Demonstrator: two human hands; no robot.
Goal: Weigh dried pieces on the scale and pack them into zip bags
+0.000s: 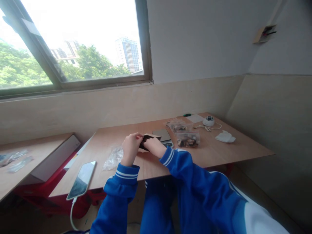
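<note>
Left hand [130, 145] has fingers clamped on an open bag [142, 147], while right hand [157, 147] is inserted, finger closure undeterminable.

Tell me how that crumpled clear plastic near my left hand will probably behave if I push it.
The clear plastic is likely floppy, since it lies creased on the table. Its see-through look suggests thin film, so probably light. Lying loose, it may slide or crumple rather than roll.
</note>
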